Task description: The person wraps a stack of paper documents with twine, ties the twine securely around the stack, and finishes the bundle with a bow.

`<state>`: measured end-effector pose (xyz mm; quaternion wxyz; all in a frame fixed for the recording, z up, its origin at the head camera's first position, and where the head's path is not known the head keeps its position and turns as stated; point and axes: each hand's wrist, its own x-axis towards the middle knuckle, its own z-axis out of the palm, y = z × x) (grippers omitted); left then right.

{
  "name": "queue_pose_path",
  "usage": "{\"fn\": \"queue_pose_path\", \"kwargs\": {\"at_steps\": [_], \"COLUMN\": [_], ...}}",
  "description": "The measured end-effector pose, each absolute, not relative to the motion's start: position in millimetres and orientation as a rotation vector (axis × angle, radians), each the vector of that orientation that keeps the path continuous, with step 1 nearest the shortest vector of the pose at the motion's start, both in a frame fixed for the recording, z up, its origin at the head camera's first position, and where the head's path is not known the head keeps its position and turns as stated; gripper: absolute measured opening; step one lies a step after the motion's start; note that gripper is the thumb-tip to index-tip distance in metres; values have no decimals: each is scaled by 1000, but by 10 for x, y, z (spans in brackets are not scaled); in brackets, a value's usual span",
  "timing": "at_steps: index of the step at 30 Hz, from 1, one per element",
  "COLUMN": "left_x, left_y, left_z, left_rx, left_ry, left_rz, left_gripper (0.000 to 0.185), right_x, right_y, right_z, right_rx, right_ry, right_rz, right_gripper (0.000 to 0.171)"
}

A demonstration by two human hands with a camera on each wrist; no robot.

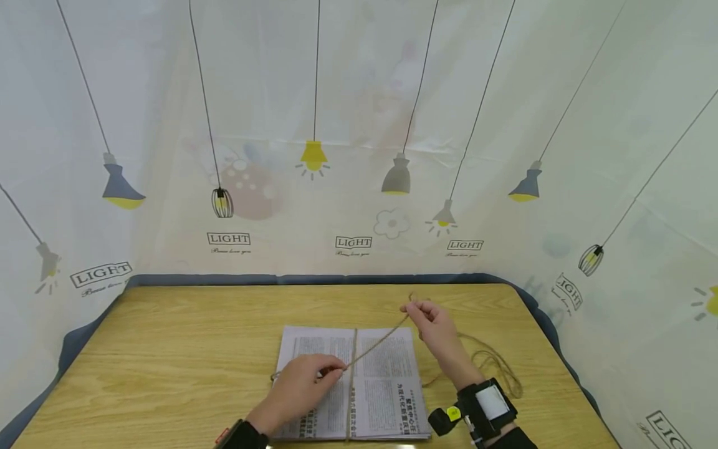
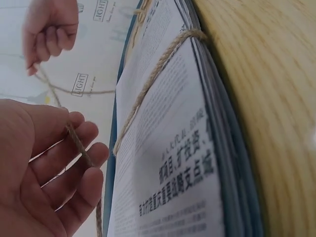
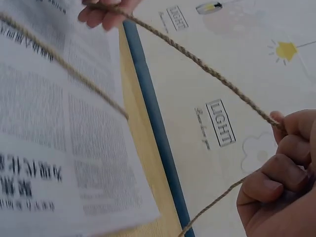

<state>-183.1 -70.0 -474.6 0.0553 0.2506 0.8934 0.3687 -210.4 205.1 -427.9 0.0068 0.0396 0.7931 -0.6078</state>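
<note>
A stack of folded newspapers (image 1: 387, 386) lies on the table with one strand of jute twine (image 1: 354, 349) running over its top from far edge to near edge. My left hand (image 1: 303, 383) is above the stack and pinches a length of the twine near that strand. Up and to the right, beyond the stack's far right corner, my right hand (image 1: 434, 330) pinches the twine as well. Between both hands the twine (image 3: 197, 59) stretches straight and slanting. In the left wrist view, it crosses the fingers of the left hand (image 2: 44, 163).
Loose loops of twine (image 1: 499, 362) lie on the wooden table (image 1: 168, 349) to the right, partly behind the right forearm. A dark blue edge (image 1: 314, 279) borders the table's back. Behind it hangs a pale cloth (image 1: 269, 93) printed with lamps.
</note>
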Motion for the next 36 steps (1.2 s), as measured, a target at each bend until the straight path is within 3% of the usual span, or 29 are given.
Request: {"fn": "queue_pose_path", "kwargs": {"at_steps": [10, 17, 23, 36], "left_x": [-1895, -1930, -1911, -1871], "left_y": [-858, -932, -965, -953], "left_z": [-4681, -4800, -4866, -4939], "left_rx": [562, 360, 371, 464], "left_ry": [3002, 3080, 3078, 3050], "left_rz": [968, 835, 796, 732], "left_gripper": [15, 14, 7, 4], "right_x": [-2086, -2070, -2082, -2236], "right_y": [2420, 2557, 2746, 3057], "right_z": [-4377, -4389, -4412, -4658], "right_rx": [222, 303, 295, 226], "right_ry": [2735, 2753, 2799, 3034], "right_rz": [-1693, -1650, -1609, -1316], "right_gripper": [29, 37, 42, 27]}}
